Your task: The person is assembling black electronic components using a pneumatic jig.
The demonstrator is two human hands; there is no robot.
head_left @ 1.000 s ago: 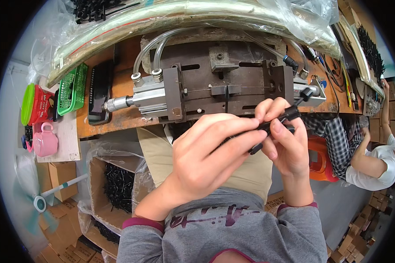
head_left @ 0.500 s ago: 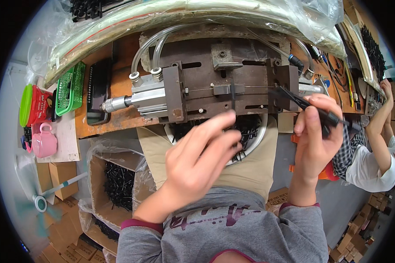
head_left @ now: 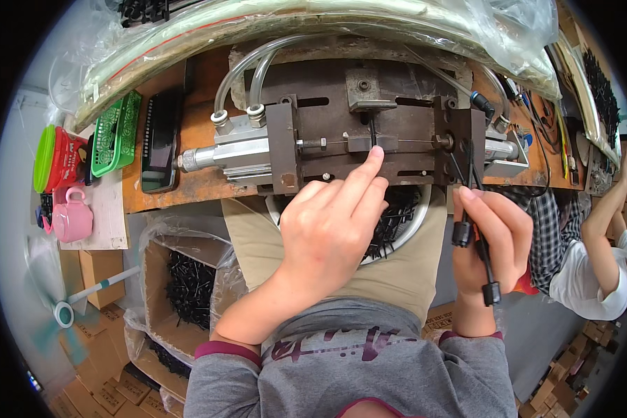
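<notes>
My left hand (head_left: 331, 226) reaches over the near edge of the brown metal fixture (head_left: 341, 164). Its index finger is stretched out, and the tip touches a thin black plastic rod (head_left: 373, 129) lying across the small dark block (head_left: 357, 144) at the centre. The other fingers are loosely bent, and the thumb is hidden. Several thin black plastic rods with square heads (head_left: 491, 291) are gripped in my right hand (head_left: 500, 240), beside the fixture's right end. From the left cylinder (head_left: 244, 150) a threaded tip (head_left: 313, 143) sticks out towards the block.
Below the fixture, a white-rimmed container (head_left: 419, 226) of black parts sits on my lap. A plastic-lined carton (head_left: 153, 279) of similar parts stands left. The bench holds a green basket (head_left: 115, 136), black tray (head_left: 161, 143) and pink cup (head_left: 73, 217). A co-worker's arm (head_left: 606, 209) shows right.
My left hand has moved forward, its index finger now on the rod at the block. My right hand has come down and the rods in it have turned. The left cylinder's tip has extended.
</notes>
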